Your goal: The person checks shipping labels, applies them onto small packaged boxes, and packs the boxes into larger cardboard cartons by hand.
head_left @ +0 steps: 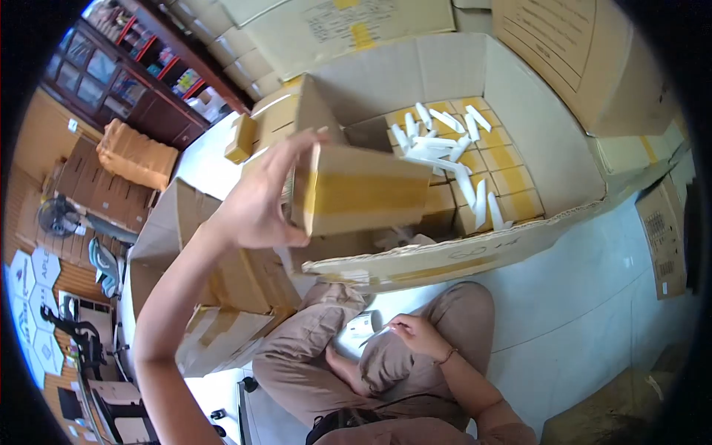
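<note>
My left hand [259, 200] grips one end of a small brown carton [367, 189] with yellow tape along its side. That carton is held up over the near left part of a large open cardboard box [534, 141]. Inside the large box, several small taped cartons [512, 180] stand in rows, with white folded paper pieces [437, 144] scattered on top. Near my lap, my right hand [417, 334] is pinched on a thin item too small to make out. Beside it a white roll [363, 325] with print rests on the floor.
Another open cardboard box [230, 289] stands at the left. Behind it is a small taped carton [241, 139] near more cartons. Closed large boxes [578, 59] stand at the back. A flattened carton [662, 237] leans at the right. Shelves and a fan [59, 215] are farther left.
</note>
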Motion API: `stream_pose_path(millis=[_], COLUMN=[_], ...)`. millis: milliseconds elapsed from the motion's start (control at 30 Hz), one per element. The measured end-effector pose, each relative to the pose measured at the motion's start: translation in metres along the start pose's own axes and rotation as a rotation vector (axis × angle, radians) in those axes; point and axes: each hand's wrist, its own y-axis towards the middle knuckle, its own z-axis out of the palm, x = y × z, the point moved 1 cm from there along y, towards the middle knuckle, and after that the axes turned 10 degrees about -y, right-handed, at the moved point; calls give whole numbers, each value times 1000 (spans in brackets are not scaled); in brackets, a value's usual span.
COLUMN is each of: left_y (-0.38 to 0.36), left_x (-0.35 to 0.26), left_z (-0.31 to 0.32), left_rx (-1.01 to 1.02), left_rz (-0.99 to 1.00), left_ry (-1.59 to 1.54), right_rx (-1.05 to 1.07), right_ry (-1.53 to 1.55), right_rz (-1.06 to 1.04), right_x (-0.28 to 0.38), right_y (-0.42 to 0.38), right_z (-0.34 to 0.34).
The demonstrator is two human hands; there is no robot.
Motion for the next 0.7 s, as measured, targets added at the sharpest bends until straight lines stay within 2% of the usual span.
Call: stream_pose_path(millis=[100, 133, 200, 233, 300, 367, 433, 500, 533, 600, 700], left_y=[-11, -11, -12, -17, -32, -62, -101, -155, -182, -240, -290], left_x=[1, -6, -10, -12, -18, -18, -28, -38, -47, -47, -56], left_z=[-9, -8, -3, -3, -1, 2, 12, 23, 32, 56, 81], left_rx=[-252, -264, -348, -363, -602, -804, -996, -1157, -1213, -1244, -1044], left_rz=[49, -17, 129, 131, 159, 144, 135, 74, 57, -44, -47], left_ry=[113, 118, 323, 323, 139, -89, -391, -582, -666, -775, -718], right_rx=[-42, -36, -75, -74, -65, -60, -65, -92, -121, -112, -118], right_ry=[2, -14, 13, -1, 78, 174, 401, 387, 496, 653, 717], right_rz=[64, 57, 32, 28, 17, 16, 73, 94, 22, -65, -278], right_x=[-1, -6, -13, -15, -17, 15, 70, 72, 77, 91, 130], right_y=[3, 4, 6, 6, 3, -4, -16, -37, -46, -68, -80], right_z=[5, 8, 9, 8, 5, -6, -16, -24, -26, -38, -48])
